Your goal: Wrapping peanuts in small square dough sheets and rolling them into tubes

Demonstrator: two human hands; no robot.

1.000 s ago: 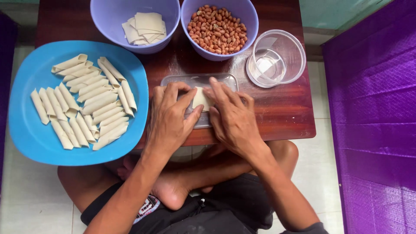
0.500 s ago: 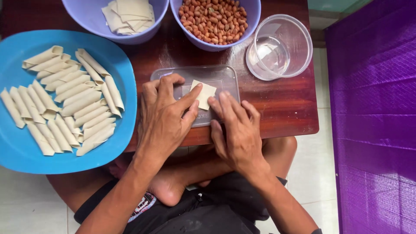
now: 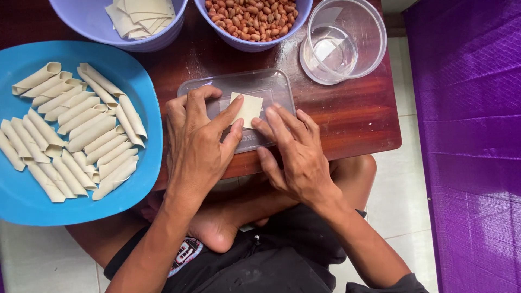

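Wrapper [image 3: 247, 108] flat on clear lid [image 3: 239, 108] at bench [image 3: 347, 116] centre
Left hand [image 3: 198, 144] spread, fingertips pinning wrapper's left edge; right hand [image 3: 296, 149] open, touching lower corner, gripping nothing; best rolled tight and even, like rolls [image 3: 70, 130] on plate [image 3: 135, 179]

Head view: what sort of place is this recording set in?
Probably a home, with snacks being made at floor level. The person sits cross-legged on a tiled floor at a low wooden table. On it are a blue plate of rolled wrappers and a bowl of peanuts.
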